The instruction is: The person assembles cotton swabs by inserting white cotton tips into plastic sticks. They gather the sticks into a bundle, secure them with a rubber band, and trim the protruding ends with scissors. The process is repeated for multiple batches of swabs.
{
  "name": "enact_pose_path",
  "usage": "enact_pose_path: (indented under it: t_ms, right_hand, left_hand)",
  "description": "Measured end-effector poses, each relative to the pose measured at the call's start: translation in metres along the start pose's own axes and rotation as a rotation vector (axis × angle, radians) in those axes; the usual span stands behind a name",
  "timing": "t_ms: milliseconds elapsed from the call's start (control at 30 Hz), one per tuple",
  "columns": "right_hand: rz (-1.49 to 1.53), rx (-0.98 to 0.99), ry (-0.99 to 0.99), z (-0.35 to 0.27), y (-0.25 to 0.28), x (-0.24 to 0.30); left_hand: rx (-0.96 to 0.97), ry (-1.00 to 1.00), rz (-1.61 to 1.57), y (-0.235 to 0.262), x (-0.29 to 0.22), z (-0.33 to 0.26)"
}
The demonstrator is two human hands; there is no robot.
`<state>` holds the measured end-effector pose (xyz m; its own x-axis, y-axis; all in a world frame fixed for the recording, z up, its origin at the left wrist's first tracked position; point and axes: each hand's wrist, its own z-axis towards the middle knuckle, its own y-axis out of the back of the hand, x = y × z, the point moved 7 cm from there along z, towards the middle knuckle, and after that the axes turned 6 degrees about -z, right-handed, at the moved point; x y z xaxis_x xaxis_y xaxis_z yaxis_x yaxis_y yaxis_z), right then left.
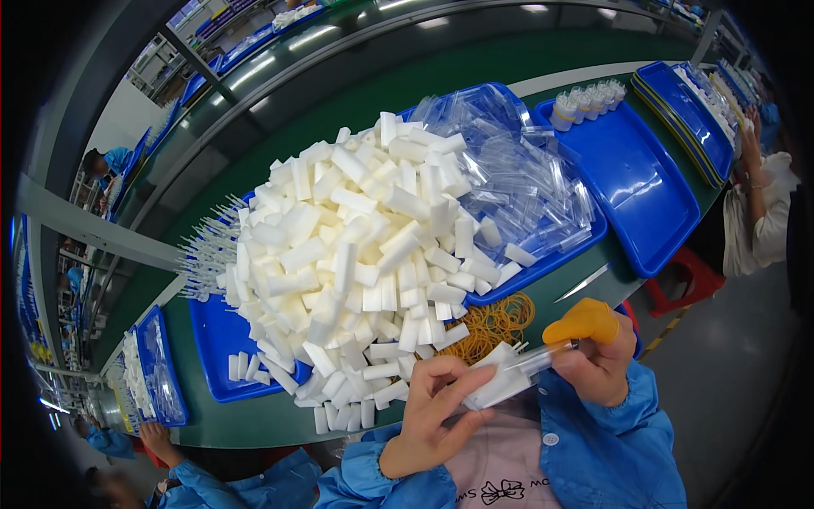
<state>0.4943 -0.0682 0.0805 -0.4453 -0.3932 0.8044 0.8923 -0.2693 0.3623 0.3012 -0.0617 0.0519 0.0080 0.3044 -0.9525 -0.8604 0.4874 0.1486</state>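
Head camera shows the left hand (435, 420) pinching white foam-like pieces (487, 390) while the right hand (596, 365), its finger in an orange finger cot (583, 323), pinches a clear plastic tube (539, 360) overlapping them, beside tan rubber bands (500, 325) and a white foam pile (356, 237).

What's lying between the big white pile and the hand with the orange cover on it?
In the head view, a tangle of yellowish-brown rubber bands lies between the white pile and the right hand.
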Motion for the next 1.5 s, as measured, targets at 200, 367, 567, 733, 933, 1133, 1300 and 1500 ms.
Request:
enact_pose_path:
  t_ms: [200, 367, 567, 733, 933, 1133, 1300, 1500]
  right_hand:
    - [0.060, -0.010, -0.002, -0.004, 0.000, 0.002]
    - [0.128, -0.027, 0.002, -0.003, -0.002, 0.004]
    - [0.066, 0.067, 0.033, 0.001, -0.002, 0.003]
    - [0.270, 0.154, -0.255, 0.005, -0.012, -0.015]
    - [0.589, 0.196, -0.528, -0.002, -0.022, -0.029]
    - [0.595, 0.328, -0.541, -0.005, -0.027, -0.023]
    - [0.419, 0.394, -0.378, -0.015, -0.029, -0.006]
    - [0.431, 0.478, -0.492, -0.031, -0.035, -0.004]
  left_hand:
    - [0.070, -0.056, 0.037, 0.001, 0.000, -0.006]
    - [0.095, -0.083, 0.059, 0.001, -0.001, -0.007]
    - [0.085, 0.036, -0.073, 0.003, 0.003, -0.001]
    - [-0.211, -0.035, 0.037, 0.018, 0.000, -0.005]
    - [-0.124, -0.014, -0.255, 0.018, -0.004, -0.005]
    - [-0.140, 0.033, -0.398, 0.022, 0.006, -0.012]
    - [-0.067, -0.076, -0.309, 0.023, 0.000, -0.016]
    - [0.005, -0.059, -0.183, 0.019, -0.001, -0.018]
